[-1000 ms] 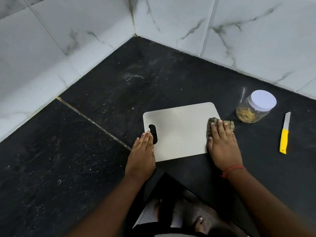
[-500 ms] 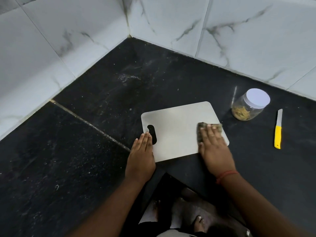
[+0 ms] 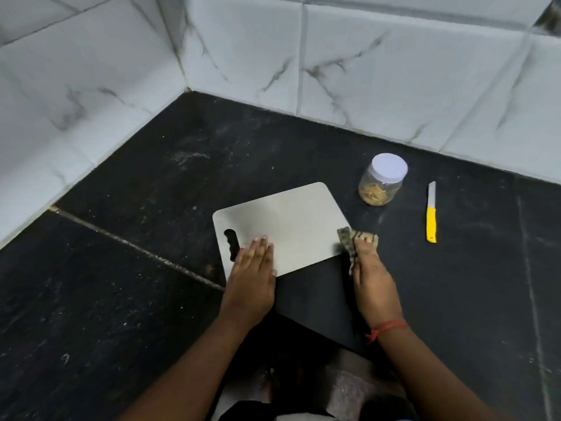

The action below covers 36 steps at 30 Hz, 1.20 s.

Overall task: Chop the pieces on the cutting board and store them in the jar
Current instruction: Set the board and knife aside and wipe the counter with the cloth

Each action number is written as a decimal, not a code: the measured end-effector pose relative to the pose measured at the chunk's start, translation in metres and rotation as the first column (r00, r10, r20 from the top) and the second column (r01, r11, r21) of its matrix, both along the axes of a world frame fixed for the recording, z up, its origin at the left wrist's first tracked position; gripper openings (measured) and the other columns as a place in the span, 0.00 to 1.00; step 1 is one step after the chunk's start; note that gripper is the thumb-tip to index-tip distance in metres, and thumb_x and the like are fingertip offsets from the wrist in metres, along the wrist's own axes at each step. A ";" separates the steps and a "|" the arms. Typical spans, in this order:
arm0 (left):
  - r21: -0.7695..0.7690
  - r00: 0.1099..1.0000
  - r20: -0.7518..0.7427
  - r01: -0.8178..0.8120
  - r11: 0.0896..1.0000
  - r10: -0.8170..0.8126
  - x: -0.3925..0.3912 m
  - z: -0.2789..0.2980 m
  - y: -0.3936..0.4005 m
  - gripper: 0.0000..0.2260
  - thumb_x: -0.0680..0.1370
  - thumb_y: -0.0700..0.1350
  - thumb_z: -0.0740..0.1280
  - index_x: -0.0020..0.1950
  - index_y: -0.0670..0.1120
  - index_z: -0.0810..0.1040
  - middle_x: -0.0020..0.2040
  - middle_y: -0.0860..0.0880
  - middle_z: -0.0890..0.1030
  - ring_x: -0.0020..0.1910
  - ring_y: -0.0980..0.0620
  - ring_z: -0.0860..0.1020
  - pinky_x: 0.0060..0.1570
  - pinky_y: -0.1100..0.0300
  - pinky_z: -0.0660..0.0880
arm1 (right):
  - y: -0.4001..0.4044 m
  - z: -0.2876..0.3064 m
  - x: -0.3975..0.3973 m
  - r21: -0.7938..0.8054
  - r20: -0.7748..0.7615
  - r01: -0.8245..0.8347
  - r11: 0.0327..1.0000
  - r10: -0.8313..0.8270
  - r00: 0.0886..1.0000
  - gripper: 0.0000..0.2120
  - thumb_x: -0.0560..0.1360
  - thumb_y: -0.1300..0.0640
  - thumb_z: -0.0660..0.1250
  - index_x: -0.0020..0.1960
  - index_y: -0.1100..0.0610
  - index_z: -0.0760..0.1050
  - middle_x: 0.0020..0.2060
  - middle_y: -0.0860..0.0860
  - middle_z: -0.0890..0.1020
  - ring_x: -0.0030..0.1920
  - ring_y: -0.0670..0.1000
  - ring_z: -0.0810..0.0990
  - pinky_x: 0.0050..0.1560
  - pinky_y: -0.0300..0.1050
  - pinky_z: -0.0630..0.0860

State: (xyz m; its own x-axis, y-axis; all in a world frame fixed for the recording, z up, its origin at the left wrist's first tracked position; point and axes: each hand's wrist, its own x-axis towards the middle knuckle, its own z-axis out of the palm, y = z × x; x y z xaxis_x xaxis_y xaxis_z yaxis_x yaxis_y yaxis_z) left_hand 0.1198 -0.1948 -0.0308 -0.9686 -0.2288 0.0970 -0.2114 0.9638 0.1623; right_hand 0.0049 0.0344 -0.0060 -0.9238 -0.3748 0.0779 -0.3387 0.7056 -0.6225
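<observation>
A pale grey cutting board (image 3: pixel 291 220) with a dark handle hole lies bare on the black counter. My left hand (image 3: pixel 253 275) rests flat on its near left part, fingers straight, beside the hole. My right hand (image 3: pixel 372 281) presses a mottled grey-brown cloth (image 3: pixel 346 238) with straight fingers at the board's near right corner, partly off the edge. A clear jar (image 3: pixel 379 189) with a white lid on it stands just beyond the board's right side and holds brownish pieces. No pieces show on the board.
A knife (image 3: pixel 431 217) with a yellow handle lies on the counter right of the jar, blade pointing away. White marbled wall tiles (image 3: pixel 394 80) close the counter at the back and left. The counter's front edge (image 3: pixel 318 329) runs just below my hands.
My right hand slid the cloth left across the board, then back to its near right corner. My left hand shifted slightly further onto the board. The jar and knife stayed put.
</observation>
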 end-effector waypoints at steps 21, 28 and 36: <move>0.009 0.991 0.083 -0.105 0.994 0.104 -0.063 -0.013 0.043 0.29 0.79 0.52 0.44 0.79 0.50 0.63 0.80 0.42 0.61 0.80 0.43 0.56 0.78 0.44 0.48 | 0.019 -0.028 0.045 0.522 -0.138 -0.339 0.783 0.469 0.872 0.26 0.78 0.47 0.54 0.75 0.51 0.67 0.75 0.52 0.66 0.76 0.56 0.62 0.71 0.61 0.65; 0.025 0.984 0.058 -0.171 0.985 0.170 -0.071 -0.013 0.039 0.29 0.80 0.53 0.44 0.80 0.50 0.62 0.80 0.42 0.60 0.81 0.44 0.54 0.78 0.45 0.47 | 0.005 -0.026 0.039 0.464 -0.124 -0.137 0.875 0.218 0.968 0.27 0.78 0.48 0.54 0.76 0.52 0.64 0.76 0.54 0.63 0.76 0.58 0.60 0.72 0.62 0.62; 0.028 0.986 0.006 -0.166 0.986 0.166 -0.073 -0.016 0.035 0.26 0.80 0.51 0.50 0.79 0.49 0.63 0.80 0.41 0.61 0.80 0.43 0.56 0.78 0.45 0.50 | 0.013 -0.021 0.005 0.490 -0.113 -0.068 0.869 0.141 0.983 0.26 0.79 0.48 0.53 0.77 0.49 0.61 0.78 0.52 0.60 0.78 0.56 0.56 0.73 0.60 0.61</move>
